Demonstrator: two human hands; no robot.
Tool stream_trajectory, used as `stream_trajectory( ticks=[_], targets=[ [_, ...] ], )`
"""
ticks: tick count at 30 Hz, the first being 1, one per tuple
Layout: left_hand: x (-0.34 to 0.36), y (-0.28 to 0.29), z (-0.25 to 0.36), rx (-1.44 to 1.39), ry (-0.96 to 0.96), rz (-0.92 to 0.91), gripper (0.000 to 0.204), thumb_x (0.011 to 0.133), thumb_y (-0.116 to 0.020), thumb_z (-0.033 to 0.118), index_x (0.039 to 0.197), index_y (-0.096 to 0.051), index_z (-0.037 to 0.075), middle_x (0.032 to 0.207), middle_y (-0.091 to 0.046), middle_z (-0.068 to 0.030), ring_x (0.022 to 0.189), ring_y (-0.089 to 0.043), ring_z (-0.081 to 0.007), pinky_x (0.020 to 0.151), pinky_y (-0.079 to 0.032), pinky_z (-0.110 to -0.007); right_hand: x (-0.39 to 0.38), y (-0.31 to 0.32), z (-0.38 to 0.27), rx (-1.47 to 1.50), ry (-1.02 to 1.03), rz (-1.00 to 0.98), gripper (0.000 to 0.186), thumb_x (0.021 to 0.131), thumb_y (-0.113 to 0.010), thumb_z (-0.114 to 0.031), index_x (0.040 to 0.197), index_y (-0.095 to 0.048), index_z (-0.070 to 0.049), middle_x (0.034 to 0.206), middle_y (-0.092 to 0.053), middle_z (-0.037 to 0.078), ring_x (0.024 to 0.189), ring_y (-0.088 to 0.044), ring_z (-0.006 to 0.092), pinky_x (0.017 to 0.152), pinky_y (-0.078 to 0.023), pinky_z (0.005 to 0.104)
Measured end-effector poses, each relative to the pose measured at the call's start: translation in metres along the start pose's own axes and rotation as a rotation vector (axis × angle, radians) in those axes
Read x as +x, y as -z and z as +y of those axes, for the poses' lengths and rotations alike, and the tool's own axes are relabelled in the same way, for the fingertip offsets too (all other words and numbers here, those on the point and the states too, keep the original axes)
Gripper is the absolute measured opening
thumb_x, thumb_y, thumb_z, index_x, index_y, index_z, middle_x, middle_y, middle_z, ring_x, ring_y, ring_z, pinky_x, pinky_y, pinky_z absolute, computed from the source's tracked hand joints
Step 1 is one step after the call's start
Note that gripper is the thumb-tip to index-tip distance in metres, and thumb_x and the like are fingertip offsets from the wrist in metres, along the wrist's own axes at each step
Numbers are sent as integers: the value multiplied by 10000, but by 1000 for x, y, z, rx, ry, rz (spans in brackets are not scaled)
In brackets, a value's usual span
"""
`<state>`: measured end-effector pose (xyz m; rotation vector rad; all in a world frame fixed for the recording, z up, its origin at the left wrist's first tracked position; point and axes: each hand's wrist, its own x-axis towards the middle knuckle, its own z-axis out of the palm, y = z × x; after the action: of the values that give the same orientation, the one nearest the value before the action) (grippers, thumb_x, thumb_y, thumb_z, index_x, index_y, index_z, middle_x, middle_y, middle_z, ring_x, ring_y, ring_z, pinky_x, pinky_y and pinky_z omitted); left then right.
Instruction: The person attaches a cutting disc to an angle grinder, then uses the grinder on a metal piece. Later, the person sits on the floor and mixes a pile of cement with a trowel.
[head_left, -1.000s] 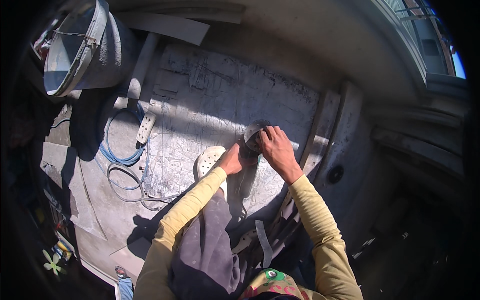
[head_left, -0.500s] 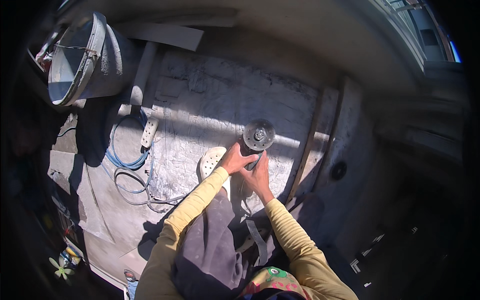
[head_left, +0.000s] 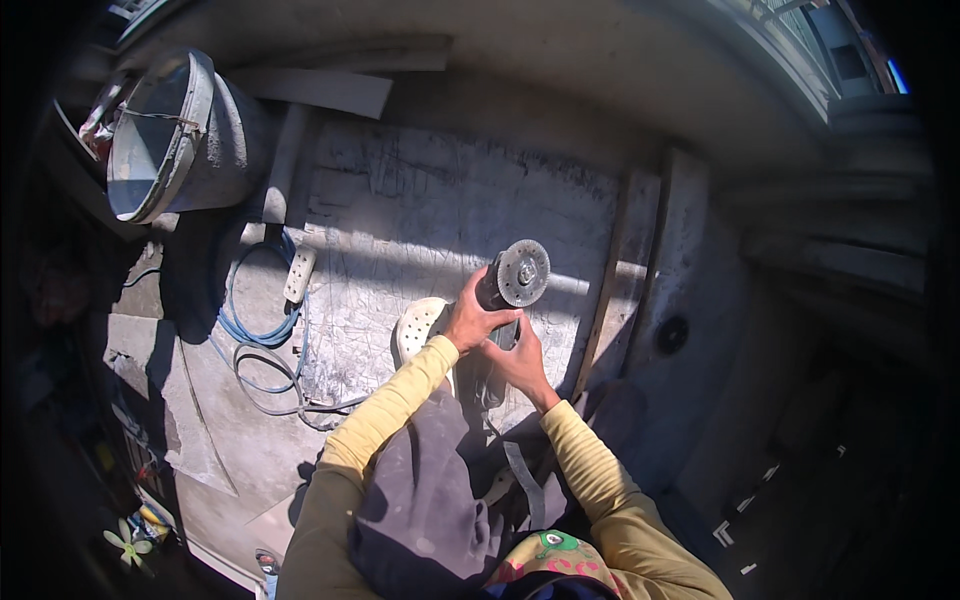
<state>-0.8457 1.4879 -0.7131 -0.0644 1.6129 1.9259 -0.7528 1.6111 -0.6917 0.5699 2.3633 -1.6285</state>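
An angle grinder (head_left: 489, 291) with a toothed, perforated metal disc (head_left: 524, 273) is held up in front of me, disc at the far end and facing up. Round the grinder's body near its head, my left hand (head_left: 468, 318) is closed, thumb across the top. My right hand (head_left: 523, 361) grips the body lower down, closer to me, with its thumb on it; part of the grip is hidden. Beneath the hands, the grinder's rear end hangs in shadow by my light perforated clog (head_left: 420, 328).
A scratched pale board (head_left: 420, 190) covers the floor. At left lie a white power strip (head_left: 299, 274), coiled blue cable (head_left: 245, 325) and broken sheet pieces (head_left: 168, 390). A dirty bucket (head_left: 190, 150) stands far left. Wooden strips (head_left: 612, 270) and a dark round disc (head_left: 672, 335) lie right.
The grinder's head has tilted and turned slightly, its disc now more to the right and angled. My left hand sits further up the body; my right hand has shifted down slightly.
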Motion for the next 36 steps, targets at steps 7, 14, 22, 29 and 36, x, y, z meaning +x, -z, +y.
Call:
stream_trajectory(
  ticks=[7, 14, 22, 29, 36],
  targets=[
    [-1, 3, -16, 258, 18, 101, 956, 719, -952, 179, 1460, -375, 0, 1345, -610, -162, 1237, -605, -228, 1085, -479, -387, 22, 69, -29, -576, 512, 108, 965, 786, -844, -353, 1555, -367, -20, 1524, -403, 248, 1388, -411, 462, 1109, -403, 544],
    [-7, -2, -21, 384, -94, 143, 850, 737, -912, 104, 1447, -446, 87, 1277, -653, -177, 1162, -658, -274, 1015, -528, -384, 84, 41, -43, -656, 481, -2, 762, 875, -745, -410, 1504, -447, -98, 1462, -426, 237, 1247, -473, 483, 1015, -443, 572],
    [-16, 3, -25, 261, -1, 156, 800, 767, -842, -6, 1456, -445, 86, 1258, -665, -162, 1160, -660, -249, 1024, -527, -373, 74, 44, -48, -734, 472, 20, 870, 878, -720, -551, 1545, -404, -90, 1514, -378, 259, 1319, -430, 489, 1097, -382, 564],
    [-22, 10, -21, 296, -97, 123, 811, 761, -866, 79, 1443, -428, 75, 1262, -645, -178, 1175, -644, -270, 1018, -520, -391, 88, 21, -14, -446, 866, 153, 729, 793, -761, -416, 1412, -517, -119, 1384, -456, 200, 1237, -441, 421, 1054, -401, 559],
    [-27, 25, -18, 284, -96, 106, 854, 754, -877, 112, 1462, -401, 75, 1316, -607, -168, 1230, -615, -280, 1054, -497, -420, 96, 0, -6, -401, 797, 190, 645, 744, -765, -408, 1289, -592, -110, 1293, -493, 191, 1118, -496, 420, 928, -468, 546]
  ],
)
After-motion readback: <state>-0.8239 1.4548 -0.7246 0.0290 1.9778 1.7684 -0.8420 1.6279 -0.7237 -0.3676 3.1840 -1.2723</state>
